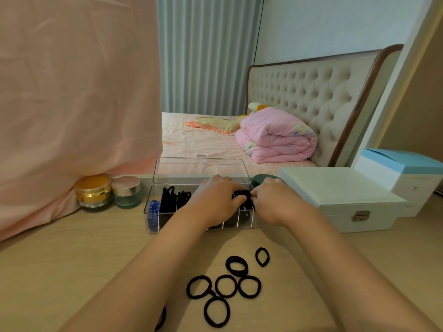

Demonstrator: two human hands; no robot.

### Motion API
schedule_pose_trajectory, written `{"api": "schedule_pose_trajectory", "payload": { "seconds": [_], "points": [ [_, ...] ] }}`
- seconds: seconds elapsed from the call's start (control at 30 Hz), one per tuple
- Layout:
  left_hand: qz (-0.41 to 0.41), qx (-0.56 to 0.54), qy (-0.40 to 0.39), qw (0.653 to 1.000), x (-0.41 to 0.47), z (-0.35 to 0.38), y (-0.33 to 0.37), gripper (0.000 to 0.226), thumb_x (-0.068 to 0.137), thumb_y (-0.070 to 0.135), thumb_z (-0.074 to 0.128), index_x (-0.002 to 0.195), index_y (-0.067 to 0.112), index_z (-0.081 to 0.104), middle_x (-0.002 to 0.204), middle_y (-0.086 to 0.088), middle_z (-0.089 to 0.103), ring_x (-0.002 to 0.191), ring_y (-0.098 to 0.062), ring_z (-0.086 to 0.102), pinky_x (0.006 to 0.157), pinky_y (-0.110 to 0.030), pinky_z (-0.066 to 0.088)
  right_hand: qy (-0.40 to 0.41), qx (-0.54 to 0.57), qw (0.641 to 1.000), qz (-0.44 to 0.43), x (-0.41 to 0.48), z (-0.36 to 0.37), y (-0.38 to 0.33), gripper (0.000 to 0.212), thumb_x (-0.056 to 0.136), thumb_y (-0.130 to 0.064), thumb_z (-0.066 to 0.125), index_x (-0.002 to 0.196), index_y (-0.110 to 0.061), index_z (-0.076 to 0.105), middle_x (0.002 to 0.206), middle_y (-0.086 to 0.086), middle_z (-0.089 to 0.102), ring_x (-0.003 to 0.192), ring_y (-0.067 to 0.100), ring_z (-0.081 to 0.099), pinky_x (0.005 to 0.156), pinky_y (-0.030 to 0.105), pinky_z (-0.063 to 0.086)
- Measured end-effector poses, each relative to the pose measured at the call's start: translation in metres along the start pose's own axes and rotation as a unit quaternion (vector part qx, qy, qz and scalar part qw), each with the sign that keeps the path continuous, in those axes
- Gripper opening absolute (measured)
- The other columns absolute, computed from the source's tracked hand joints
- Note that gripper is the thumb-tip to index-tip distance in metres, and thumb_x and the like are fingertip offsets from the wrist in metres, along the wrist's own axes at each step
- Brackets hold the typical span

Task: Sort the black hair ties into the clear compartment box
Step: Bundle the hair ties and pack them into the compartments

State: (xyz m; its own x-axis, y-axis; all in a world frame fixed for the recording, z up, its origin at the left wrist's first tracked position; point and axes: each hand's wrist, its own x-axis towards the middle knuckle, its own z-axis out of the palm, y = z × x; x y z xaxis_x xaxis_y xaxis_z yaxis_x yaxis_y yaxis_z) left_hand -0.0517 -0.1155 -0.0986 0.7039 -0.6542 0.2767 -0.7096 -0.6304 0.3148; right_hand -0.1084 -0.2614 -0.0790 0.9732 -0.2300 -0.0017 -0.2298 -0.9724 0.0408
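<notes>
A clear compartment box [150, 204] with its lid [201, 170] raised stands at the middle of the wooden table. Black hair ties [169, 197] fill left compartments, and blue ties [153, 212] sit at its left end. My left hand [213, 202] and my right hand [275, 202] meet over the box's right compartments, both pinching a bunch of black hair ties [243, 195]. Several loose black hair ties [225, 283] lie on the table between my forearms, with one [161, 317] half hidden under my left arm.
A gold-lidded jar [94, 191] and a glass jar [127, 191] stand left of the box. A green jar [260, 179] sits behind my right hand. A white latched case [340, 197] and a blue-and-white carton [402, 173] are on the right. Pink fabric [72, 104] hangs left.
</notes>
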Motion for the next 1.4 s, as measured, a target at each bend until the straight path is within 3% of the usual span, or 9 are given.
{"api": "schedule_pose_trajectory", "payload": {
  "seconds": [0.2,0.37,0.47,0.6,0.77,1.0,1.17,1.27,1.4],
  "points": [
    [-0.013,0.019,0.073,0.997,0.005,0.005,0.004,0.031,0.098,0.052,0.052,0.123,0.040,0.066,0.119,0.008,0.065,0.119,-0.018,0.050,0.101,-0.036,0.039,-0.031,0.252,0.966,-0.045,-0.006,-0.010,0.017,0.035,0.096,-0.012,0.047,0.065,-0.023,0.060,0.066,-0.005,0.056,0.063,0.012,0.051,0.059,0.028,0.037],
    [-0.006,0.039,0.069,0.997,0.010,0.006,0.010,0.030,0.096,0.056,0.052,0.117,0.043,0.070,0.119,0.008,0.064,0.117,-0.018,0.049,0.100,-0.038,0.041,0.088,0.276,0.954,-0.072,-0.011,-0.019,0.027,0.023,0.085,-0.020,0.064,0.084,-0.036,0.080,0.082,-0.014,0.073,0.079,0.001,0.064,0.069,0.020,0.051],
    [0.018,0.042,0.039,0.998,0.011,0.004,0.011,0.030,0.100,0.050,0.048,0.121,0.043,0.069,0.129,0.010,0.062,0.122,-0.019,0.046,0.104,-0.039,0.038,0.064,0.203,0.974,-0.078,-0.008,-0.009,0.027,0.026,0.080,-0.021,0.062,0.066,-0.036,0.077,0.076,-0.012,0.071,0.078,0.008,0.066,0.072,0.037,0.058],
    [0.031,-0.006,0.034,0.999,0.009,-0.001,0.007,0.026,0.098,0.031,0.050,0.116,0.037,0.068,0.123,0.009,0.062,0.120,-0.017,0.048,0.101,-0.038,0.042,0.023,0.153,0.985,-0.076,-0.004,-0.001,0.027,0.024,0.088,-0.022,0.055,0.082,-0.019,0.078,0.102,0.007,0.073,0.092,0.025,0.067,0.083,0.046,0.058],
    [0.041,-0.029,-0.015,0.999,0.007,-0.002,0.005,0.026,0.095,0.034,0.052,0.116,0.038,0.066,0.121,0.011,0.058,0.121,-0.011,0.045,0.101,-0.040,0.044,0.102,0.232,0.965,-0.070,-0.013,-0.012,0.028,0.035,0.088,-0.009,0.053,0.104,-0.025,0.079,0.102,-0.014,0.069,0.089,0.009,0.064,0.082,0.027,0.053],
    [0.024,-0.016,-0.011,1.000,-0.005,-0.010,0.011,0.043,0.096,0.031,0.053,0.139,0.030,0.048,0.135,0.005,0.058,0.128,-0.016,0.047,0.108,-0.037,0.038,0.054,0.185,0.974,-0.124,-0.014,-0.006,0.024,0.030,0.086,-0.015,0.054,0.098,-0.020,0.081,0.120,-0.005,0.064,0.103,0.017,0.063,0.092,0.038,0.053],
    [0.012,-0.011,0.030,0.999,-0.029,-0.029,0.016,0.024,0.097,0.032,0.053,0.121,0.031,0.057,0.121,0.010,0.058,0.116,-0.014,0.051,0.094,-0.030,0.040,0.148,0.243,0.952,-0.117,-0.030,-0.031,0.022,0.026,0.088,-0.014,0.055,0.096,-0.027,0.077,0.091,-0.012,0.064,0.075,-0.001,0.060,0.069,0.022,0.047],
    [0.014,0.005,-0.048,0.999,-0.051,-0.045,0.019,0.010,0.093,0.031,0.055,0.101,0.036,0.059,0.100,0.015,0.061,0.092,-0.008,0.058,0.083,-0.030,0.051,0.047,0.258,0.954,-0.146,-0.049,-0.042,0.015,0.029,0.086,-0.011,0.056,0.089,-0.030,0.077,0.075,-0.015,0.066,0.064,-0.002,0.059,0.060,0.017,0.044],
    [0.005,0.020,-0.203,0.979,-0.087,-0.057,0.026,0.012,0.089,0.042,0.062,0.100,0.037,0.063,0.099,0.017,0.063,0.089,-0.001,0.059,0.079,-0.023,0.050,-0.093,0.140,0.973,-0.159,-0.067,-0.027,0.009,0.035,0.093,-0.011,0.056,0.110,-0.034,0.075,0.103,-0.015,0.069,0.086,0.003,0.064,0.078,0.021,0.050]
  ]
}}
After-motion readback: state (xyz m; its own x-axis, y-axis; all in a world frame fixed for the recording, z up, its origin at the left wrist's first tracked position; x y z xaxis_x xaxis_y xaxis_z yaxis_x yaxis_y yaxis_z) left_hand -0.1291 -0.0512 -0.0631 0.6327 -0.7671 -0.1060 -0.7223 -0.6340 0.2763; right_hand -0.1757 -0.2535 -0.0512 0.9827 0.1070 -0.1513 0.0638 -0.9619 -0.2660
